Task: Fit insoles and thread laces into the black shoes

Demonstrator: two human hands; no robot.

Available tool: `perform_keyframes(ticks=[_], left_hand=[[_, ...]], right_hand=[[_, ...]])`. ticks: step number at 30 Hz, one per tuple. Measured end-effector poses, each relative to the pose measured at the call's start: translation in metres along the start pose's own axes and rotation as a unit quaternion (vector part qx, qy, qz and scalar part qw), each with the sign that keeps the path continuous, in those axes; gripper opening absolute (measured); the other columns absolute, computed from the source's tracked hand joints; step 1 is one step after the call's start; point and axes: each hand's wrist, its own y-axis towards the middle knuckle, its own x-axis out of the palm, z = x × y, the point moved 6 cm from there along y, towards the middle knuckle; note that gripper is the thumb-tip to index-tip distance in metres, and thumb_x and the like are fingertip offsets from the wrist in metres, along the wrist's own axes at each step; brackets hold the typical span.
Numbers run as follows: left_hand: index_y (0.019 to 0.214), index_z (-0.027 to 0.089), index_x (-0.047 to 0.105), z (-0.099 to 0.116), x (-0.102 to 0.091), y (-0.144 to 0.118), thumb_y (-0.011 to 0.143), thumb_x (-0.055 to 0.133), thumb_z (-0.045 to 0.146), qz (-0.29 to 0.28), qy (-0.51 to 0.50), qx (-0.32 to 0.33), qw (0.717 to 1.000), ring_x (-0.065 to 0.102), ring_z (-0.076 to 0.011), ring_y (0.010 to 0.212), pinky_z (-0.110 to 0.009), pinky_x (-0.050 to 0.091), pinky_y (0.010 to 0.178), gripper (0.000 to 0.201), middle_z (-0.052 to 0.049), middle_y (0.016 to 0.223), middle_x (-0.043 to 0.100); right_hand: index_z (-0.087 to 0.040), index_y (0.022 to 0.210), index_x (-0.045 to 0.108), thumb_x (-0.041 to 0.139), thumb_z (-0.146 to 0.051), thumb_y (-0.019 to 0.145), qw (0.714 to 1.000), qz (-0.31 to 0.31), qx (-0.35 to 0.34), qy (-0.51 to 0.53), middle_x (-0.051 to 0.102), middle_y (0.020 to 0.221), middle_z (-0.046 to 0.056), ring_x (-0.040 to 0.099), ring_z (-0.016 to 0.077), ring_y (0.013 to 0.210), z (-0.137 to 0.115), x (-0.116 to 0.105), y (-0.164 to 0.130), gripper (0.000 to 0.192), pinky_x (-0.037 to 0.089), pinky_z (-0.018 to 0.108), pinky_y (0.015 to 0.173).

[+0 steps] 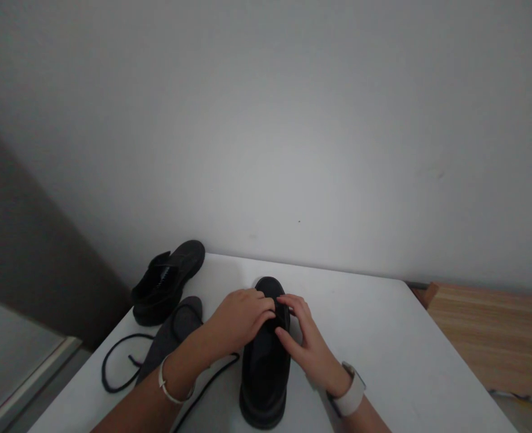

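A black shoe (266, 373) stands on the white table in front of me, its toe pointing away towards the wall. My left hand (243, 316) reaches over its upper from the left, with curled fingers gripping near the front of the opening. From the right, my right hand (304, 340) holds the same part, thumb and fingers bent against the shoe. What exactly lies under the fingertips is too dark to make out. Left of the shoe lies a grey insole (169, 334), partly hidden by my left forearm. A loose black shoelace (108, 367) curls over and beside it.
Another black shoe (169, 279) sits at the table's back left corner, its tongue raised. The white table (374, 337) meets a pale wall (293, 150) behind. To the right, beyond the table's edge, is a lower wooden surface (491, 337).
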Motion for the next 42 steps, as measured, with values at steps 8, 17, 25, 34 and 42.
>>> perform_keyframes(ticks=[8,17,25,34,42], left_hand=[[0.09,0.022,0.069,-0.037,0.02,0.014,0.096,0.053,0.033,0.163,-0.191,-0.092,0.964,0.064,-0.019,0.077,-0.028,0.047,0.072,0.019,-0.001,0.083,0.071],[0.084,0.018,0.068,-0.065,0.053,0.015,0.092,0.056,0.035,0.268,-0.362,-0.156,0.879,0.06,-0.0188,0.077,-0.03,0.048,0.073,0.021,-0.003,0.08,0.067],[0.077,0.02,0.063,-0.068,0.055,0.014,0.094,0.052,0.037,0.269,-0.406,-0.132,0.863,0.055,-0.0187,0.075,-0.03,0.044,0.072,0.027,-0.001,0.075,0.059],[0.079,0.021,0.062,-0.064,0.051,0.011,0.096,0.047,0.034,0.296,-0.384,-0.117,0.866,0.056,-0.0241,0.094,-0.039,0.043,0.09,0.027,-0.006,0.089,0.065],[0.076,0.021,0.064,-0.063,0.05,0.012,0.098,0.045,0.032,0.294,-0.373,-0.113,0.873,0.055,-0.0247,0.099,-0.041,0.043,0.094,0.031,-0.007,0.094,0.064]], right_hand=[[-0.03,0.139,0.039,0.037,-0.034,0.103,0.992,0.058,0.052,0.101,0.046,0.141,0.007,0.043,0.0247,0.134,0.018,0.011,-0.008,0.037,0.034,0.046,0.115],[-0.032,0.143,0.033,0.039,-0.041,0.1,0.978,0.137,0.096,0.123,0.047,0.139,0.008,0.044,0.0257,0.132,0.031,0.014,-0.013,0.045,0.036,0.046,0.113],[-0.03,0.141,0.037,0.039,-0.041,0.101,0.984,0.117,0.091,0.101,0.045,0.142,0.009,0.041,0.0272,0.135,0.025,0.012,-0.012,0.041,0.035,0.049,0.115],[-0.032,0.147,0.031,0.056,-0.034,0.095,0.997,0.028,0.072,-0.009,0.036,0.149,0.009,0.034,0.0298,0.14,0.008,0.005,-0.005,0.057,0.03,0.056,0.118],[-0.034,0.114,0.062,0.056,-0.016,0.096,0.979,-0.138,-0.082,-0.128,0.066,0.099,0.006,0.063,0.0227,0.09,-0.057,0.002,-0.003,0.026,0.056,0.035,0.073]])
